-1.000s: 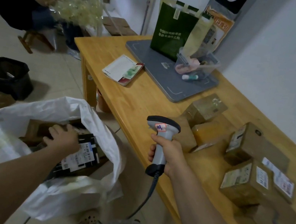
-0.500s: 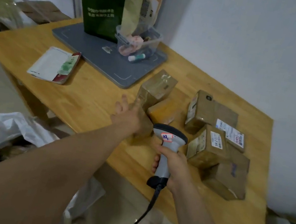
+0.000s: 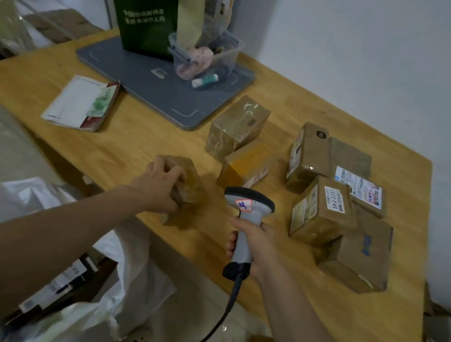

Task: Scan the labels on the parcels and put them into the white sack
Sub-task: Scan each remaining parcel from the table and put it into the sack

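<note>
Although the light wooden table [image 3: 135,138] filled most of the view, the large white plastic sack [image 3: 6,204] stood open on the floor below its near edge, beneath the left forearm, with parcels visible inside. Several brown cardboard parcels [image 3: 324,213] lay grouped on the right half of the table, some with white labels facing up.

One small tape-wrapped brown parcel [image 3: 191,183] sat apart from the group, near the table's front edge. The left hand [image 3: 159,187] gripped it from the near-left side, fingers curled over its top. Its long axis ran roughly front to back. No label showed on its visible faces.

The grey handheld barcode scanner [image 3: 248,204] was held upright in the right hand [image 3: 257,241], fingers wrapped round the handle, cable hanging below. The scanner head stood just to the right of the gripped parcel and pointed away from the person. The parcel would probably need turning to present its label to the scanner.
</note>
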A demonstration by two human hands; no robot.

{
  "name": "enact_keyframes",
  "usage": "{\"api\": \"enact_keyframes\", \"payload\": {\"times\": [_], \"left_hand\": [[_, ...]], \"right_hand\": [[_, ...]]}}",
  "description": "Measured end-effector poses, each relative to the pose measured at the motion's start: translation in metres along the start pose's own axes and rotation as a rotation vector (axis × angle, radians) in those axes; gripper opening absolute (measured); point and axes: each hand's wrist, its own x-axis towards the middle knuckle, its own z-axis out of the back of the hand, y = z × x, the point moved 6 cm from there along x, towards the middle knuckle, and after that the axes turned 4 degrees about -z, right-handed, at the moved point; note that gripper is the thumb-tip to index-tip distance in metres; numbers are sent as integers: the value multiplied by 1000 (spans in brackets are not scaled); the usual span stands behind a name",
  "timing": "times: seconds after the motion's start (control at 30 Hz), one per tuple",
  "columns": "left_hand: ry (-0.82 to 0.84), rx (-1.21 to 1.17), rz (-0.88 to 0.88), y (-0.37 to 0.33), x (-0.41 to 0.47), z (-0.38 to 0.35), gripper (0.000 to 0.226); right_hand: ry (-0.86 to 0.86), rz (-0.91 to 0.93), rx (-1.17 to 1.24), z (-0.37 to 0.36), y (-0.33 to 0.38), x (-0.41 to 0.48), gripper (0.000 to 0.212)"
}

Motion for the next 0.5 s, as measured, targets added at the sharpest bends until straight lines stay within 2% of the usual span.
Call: {"api": "enact_keyframes", "payload": {"times": [0.07, 0.13, 0.2, 0.27, 0.3, 0.37, 0.43, 0.5], "left_hand": [[-11, -104, 70, 11, -7, -5, 55], [9, -246, 191, 19, -11, -12, 56], [-11, -326, 346, 25, -12, -17, 81], [-57, -234, 460, 26, -11, -16, 109], [-73, -179, 492, 24, -9, -16, 116], [-84, -106, 486, 20, -3, -16, 111], [-89, -137, 437, 18, 3, -13, 97], [-119, -428, 467, 26, 2, -12, 87]], "right_hand": [[6, -4, -12, -2, -3, 3, 13], [15, -14, -19, -4, -6, 4, 13], [22, -23, -24, -6, -8, 5, 14], [31, -27, -28, -9, -9, 4, 15], [34, -30, -32, -10, -9, 4, 16], [40, -38, -37, -10, -10, 2, 16], [57, -36, -32, -11, -9, -1, 15], [77, -20, -35, -11, -5, -5, 16]]}}
